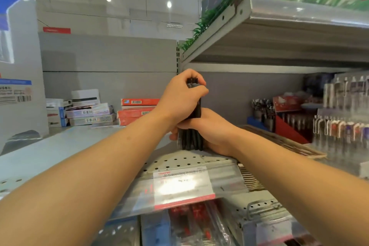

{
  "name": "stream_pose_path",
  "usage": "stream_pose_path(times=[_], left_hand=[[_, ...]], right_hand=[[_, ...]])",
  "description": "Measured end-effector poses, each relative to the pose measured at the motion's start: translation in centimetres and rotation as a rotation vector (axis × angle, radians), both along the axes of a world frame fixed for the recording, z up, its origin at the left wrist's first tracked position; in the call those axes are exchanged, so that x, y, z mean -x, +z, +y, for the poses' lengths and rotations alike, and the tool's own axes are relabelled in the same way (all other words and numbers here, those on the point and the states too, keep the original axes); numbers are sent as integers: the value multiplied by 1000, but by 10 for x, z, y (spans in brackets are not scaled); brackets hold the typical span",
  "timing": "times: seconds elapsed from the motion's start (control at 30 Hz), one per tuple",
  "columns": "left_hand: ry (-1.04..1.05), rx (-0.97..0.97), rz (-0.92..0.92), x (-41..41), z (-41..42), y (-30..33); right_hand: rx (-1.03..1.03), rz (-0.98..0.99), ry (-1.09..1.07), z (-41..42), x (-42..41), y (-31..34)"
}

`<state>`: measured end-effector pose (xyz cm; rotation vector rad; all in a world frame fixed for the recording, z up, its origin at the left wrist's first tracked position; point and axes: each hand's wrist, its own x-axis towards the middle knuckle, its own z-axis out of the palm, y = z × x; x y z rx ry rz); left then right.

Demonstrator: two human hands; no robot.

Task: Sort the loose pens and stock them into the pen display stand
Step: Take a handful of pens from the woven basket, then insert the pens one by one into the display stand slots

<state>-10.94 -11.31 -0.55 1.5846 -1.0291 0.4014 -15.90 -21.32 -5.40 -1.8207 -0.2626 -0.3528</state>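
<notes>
We've got a bundle of black pens [192, 126] standing upright on the perforated shelf [179, 161], tips down, roughly mid-frame. Left hand [180, 99] is curled over the top end of the bundle, fingers wrapped round the caps; right hand [212, 132] is wrapped round the lower half, just above the shelf. Both hands closed on the pens, nothing else held.

Handling, as we judge it: each pen is light & stiff, smooth plastic barrel, so a bunch like this tends to slide lengthwise & fan out if grip loosens. Not fragile, but clips/caps can snag on each other. Best hold is what we have now: one hand round the barrels low down, other capping the top so ends stay level. Squaring the tips vs the shelf looks sensible before moving them. We can't tell exact pen count, or whether all are the same type; some blur.

The pen display stand [339, 126] with rows of carded pens sits well to the right of the bundle, a wicker tray [279, 142] lies between. Stacked boxes [89, 114] are to the left of the bundle, further back. Above the bundle, upper shelf [279, 32] with fake grass [209, 16] along its edge.
</notes>
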Motion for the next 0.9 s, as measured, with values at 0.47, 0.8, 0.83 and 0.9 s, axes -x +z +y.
stream_pose_path(times=[0.47, 0.8, 0.83, 0.9], left_hand=[[-534, 850, 657, 211, -18, -140], [-217, 1129, 1192, 327, -65, -249], [-164, 1142, 1190, 335, -63, -256], [-88, 1162, 1190, 346, -50, -268]], right_hand=[[-879, -75, 281, -2, 180, -58], [-986, 95, 104, -23, 283, -197], [-1002, 119, 113, -21, 289, -205], [-1004, 156, 174, -11, 299, -217]])
